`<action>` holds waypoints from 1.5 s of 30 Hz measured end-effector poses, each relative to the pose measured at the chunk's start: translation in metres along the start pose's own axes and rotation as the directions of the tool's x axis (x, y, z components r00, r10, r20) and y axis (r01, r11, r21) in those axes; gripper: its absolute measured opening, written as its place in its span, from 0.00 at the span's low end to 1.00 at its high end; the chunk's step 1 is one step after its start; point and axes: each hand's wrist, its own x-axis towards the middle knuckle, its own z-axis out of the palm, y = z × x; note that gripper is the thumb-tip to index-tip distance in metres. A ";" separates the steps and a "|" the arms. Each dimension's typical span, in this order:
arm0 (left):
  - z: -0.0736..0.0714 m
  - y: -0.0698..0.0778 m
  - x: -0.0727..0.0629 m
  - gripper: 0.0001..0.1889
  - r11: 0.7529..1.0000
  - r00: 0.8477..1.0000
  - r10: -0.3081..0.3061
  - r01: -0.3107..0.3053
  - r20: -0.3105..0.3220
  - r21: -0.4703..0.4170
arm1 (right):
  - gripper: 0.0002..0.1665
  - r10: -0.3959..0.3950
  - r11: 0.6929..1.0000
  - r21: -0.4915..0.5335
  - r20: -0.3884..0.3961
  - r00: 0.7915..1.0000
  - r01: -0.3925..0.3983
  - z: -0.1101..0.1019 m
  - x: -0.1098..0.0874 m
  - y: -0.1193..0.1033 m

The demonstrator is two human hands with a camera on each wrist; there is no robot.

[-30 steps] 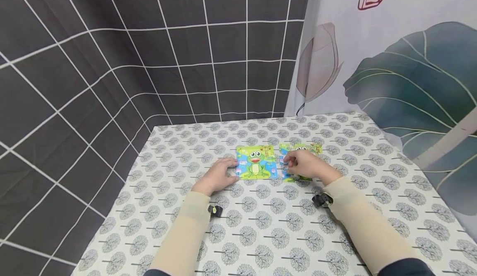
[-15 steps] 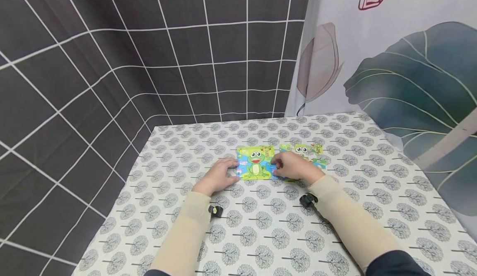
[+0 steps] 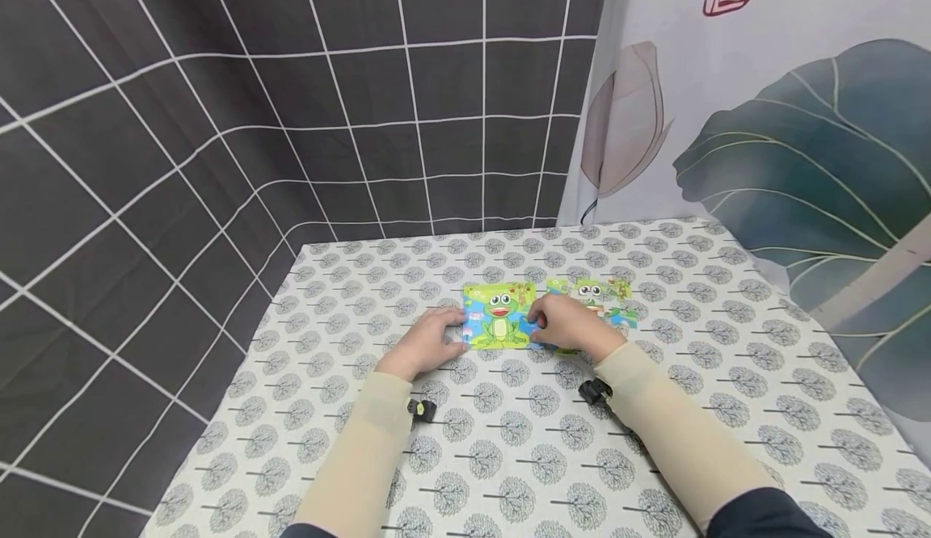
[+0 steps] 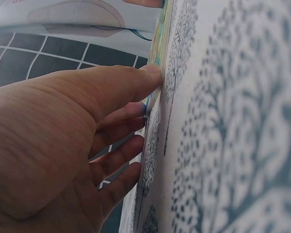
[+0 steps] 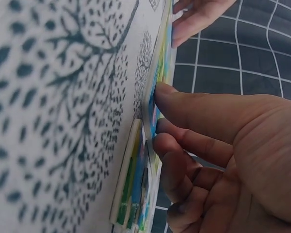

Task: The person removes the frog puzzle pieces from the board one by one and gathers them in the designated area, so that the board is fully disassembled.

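Note:
A bright rectangular frog picture puzzle (image 3: 500, 324) lies flat on the table in the head view. My left hand (image 3: 427, 344) rests along its left side, fingers spread and gently bent. In the left wrist view the thumb (image 4: 150, 77) touches the near corner. At the right side, my right hand (image 3: 563, 324) has its thumb and forefinger close together on the puzzle's edge and covers part of it. The right wrist view shows the thumb tip (image 5: 165, 92) on that edge, with the other fingers curled. Under and behind this hand lies a second frog puzzle (image 3: 589, 290) in several pieces.
A white tablecloth (image 3: 502, 457) with a grey tree print covers the table. Behind it hangs a dark curtain (image 3: 364, 86) with white grid lines. A pale leaf-patterned curtain (image 3: 800, 166) hangs at the right.
My right hand has moved left, from over the second puzzle to the right edge of the first one. More of the second puzzle's right side now shows. The left hand stays put.

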 end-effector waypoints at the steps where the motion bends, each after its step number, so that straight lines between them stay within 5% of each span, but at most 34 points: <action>1: 0.000 0.000 0.000 0.33 1.000 1.000 0.000 0.000 0.000 0.001 | 0.17 0.005 1.000 0.002 0.002 1.000 -0.005 0.000 0.000 0.000; 13: -0.002 0.001 0.001 0.34 1.000 1.000 -0.001 0.001 0.000 0.008 | 0.18 0.032 0.999 0.029 0.035 0.999 -0.033 0.000 0.003 0.004; 34: 0.000 -0.001 0.001 0.34 1.000 1.000 0.011 -0.011 -0.005 -0.003 | 0.19 0.033 0.996 0.085 -0.042 0.999 -0.029 0.002 0.005 0.007; 45: 0.001 -0.002 0.001 0.34 1.000 1.000 0.009 -0.009 -0.009 -0.002 | 0.09 0.045 0.972 0.233 -0.046 0.998 -0.033 0.002 0.004 0.013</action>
